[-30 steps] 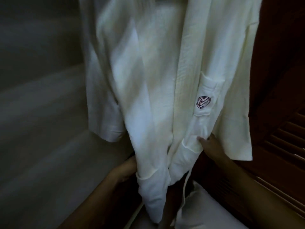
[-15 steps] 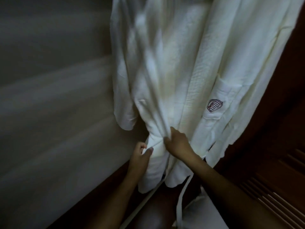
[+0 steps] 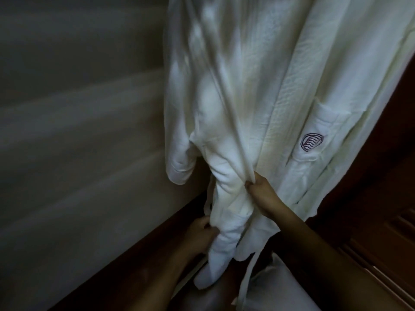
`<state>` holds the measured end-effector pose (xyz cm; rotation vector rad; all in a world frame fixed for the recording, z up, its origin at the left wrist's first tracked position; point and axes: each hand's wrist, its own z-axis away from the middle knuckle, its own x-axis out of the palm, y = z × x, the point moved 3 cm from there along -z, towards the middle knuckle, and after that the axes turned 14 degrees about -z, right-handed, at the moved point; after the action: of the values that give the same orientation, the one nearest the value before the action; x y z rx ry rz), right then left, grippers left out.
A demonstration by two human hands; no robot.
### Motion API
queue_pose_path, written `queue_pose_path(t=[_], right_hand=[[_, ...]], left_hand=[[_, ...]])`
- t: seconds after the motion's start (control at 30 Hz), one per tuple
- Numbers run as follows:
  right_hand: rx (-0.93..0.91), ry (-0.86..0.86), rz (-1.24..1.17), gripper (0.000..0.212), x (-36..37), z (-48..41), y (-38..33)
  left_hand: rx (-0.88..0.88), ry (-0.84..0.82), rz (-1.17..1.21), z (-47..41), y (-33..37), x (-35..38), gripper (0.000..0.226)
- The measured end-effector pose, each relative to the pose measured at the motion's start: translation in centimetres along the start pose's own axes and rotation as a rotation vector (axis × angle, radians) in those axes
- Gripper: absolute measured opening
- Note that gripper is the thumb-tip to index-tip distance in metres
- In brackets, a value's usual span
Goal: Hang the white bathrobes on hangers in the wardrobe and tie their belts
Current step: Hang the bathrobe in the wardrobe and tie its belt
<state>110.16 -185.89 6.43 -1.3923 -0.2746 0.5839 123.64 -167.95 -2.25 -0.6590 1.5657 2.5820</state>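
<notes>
White bathrobe [image 3: 258, 86] hanging across the centre and right of the frame. Right hand [image 3: 265, 196] at lower centre, fingers curled, pinching a gathered fold of its front. Left hand [image 3: 202, 234] lower left of that, fingers curled on the bunched cloth, with the belt [image 3: 247, 277] dangling loose at the bottom.

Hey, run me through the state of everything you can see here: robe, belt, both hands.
bathrobe: hanging, front gathered into folds, not tied shut
belt: loose end dangling, no knot visible
left hand: holding the bathrobe's lower folds
right hand: pinching the front edge
pocket: flat, logo facing out
</notes>
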Motion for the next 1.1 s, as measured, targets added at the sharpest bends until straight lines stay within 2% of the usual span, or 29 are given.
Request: queue_pose_path(t=[0.07, 0.17, 0.23, 0.3, 0.37, 0.4, 0.43, 0.5, 0.57, 0.63, 0.67, 0.7, 0.77, 0.83, 0.87, 0.93, 1.03, 1.1], right_hand=[[0.044, -0.015, -0.101, 0.048, -0.4, 0.1, 0.4], [0.126, 0.006, -0.286, 0.031, -0.4, 0.2, 0.1], [0.187, 0.032, -0.407, 0.024, -0.5, 0.3, 0.1], [0.249, 0.002, -0.477, 0.019, -0.3, 0.6, 0.1], [0.274, -0.02, -0.491, 0.017, -0.2, 1.0, 0.0], [0.267, -0.015, -0.478, 0.018, -0.2, 1.1, -0.2], [0.235, 0.011, -0.423, 0.018, -0.4, 1.1, -0.4], [0.074, 0.025, -0.177, 0.021, -1.0, 1.1, -1.1], [-0.077, 0.004, 0.1, 0.04, -1.0, 1.7, -2.3], [-0.222, -0.009, 0.155, 0.045, -0.3, 2.5, -4.2], [-0.315, -0.045, 0.155, 0.043, 0.6, 2.8, -5.5], [-0.417, -0.086, 0.175, 0.04, 1.6, 2.8, -6.7], [-0.662, -0.13, 0.315, 0.038, 4.0, 2.3, -8.8], [-0.812, -0.119, 0.504, 0.052, 6.4, 0.7, -9.5], [-0.83, -0.099, 0.601, 0.062, 7.4, -0.3, -9.5], [-0.826, -0.019, 0.736, 0.069, 8.4, -2.5, -9.1], [-0.779, 0.146, 0.792, 0.065, 7.6, -5.9, -9.3], [-0.785, 0.204, 0.802, 0.054, 6.7, -7.3, -9.6]], left_hand=[[0.013, 0.031, 0.057, -0.4, -0.4, -0.6, 0.032], [0.047, -0.011, 0.185, -0.4, 1.0, -0.5, 0.034], [0.097, 0.139, 0.123, -1.0, 2.5, -1.0, 0.028], [0.168, 0.206, 0.054, -2.0, 4.1, -1.4, 0.049], [0.175, 0.082, 0.099, -3.1, 5.8, -1.2, 0.068], [0.165, 0.008, 0.124, -3.5, 6.5, -1.0, 0.064], [0.157, -0.04, 0.131, -4.0, 6.8, -1.0, 0.054], [0.17, 0.013, 0.071, -4.5, 6.7, -1.2, 0.038], [0.196, 0.199, -0.058, -4.2, 7.2, -2.5, 0.024], [0.178, 0.416, -0.157, -3.7, 7.5, -4.7, 0.015], [0.187, 0.454, -0.167, -3.4, 7.7, -5.9, 0.014], [0.207, 0.421, -0.162, -3.4, 7.9, -6.9, 0.015], [0.208, 0.253, -0.155, -3.4, 8.3, -8.6, 0.012], [0.155, 0.109, -0.134, -1.8, 9.3, -9.6, 0.005], [0.181, 0.124, -0.131, -1.0, 9.8, -10.0, 0.001], [0.25, 0.245, -0.145, 0.5, 10.7, -10.7, 0.017], [0.239, 0.357, -0.182, 2.0, 10.7, -12.7, 0.012], [0.217, 0.429, -0.205, 3.2, 10.3, -15.3, 0.007]])
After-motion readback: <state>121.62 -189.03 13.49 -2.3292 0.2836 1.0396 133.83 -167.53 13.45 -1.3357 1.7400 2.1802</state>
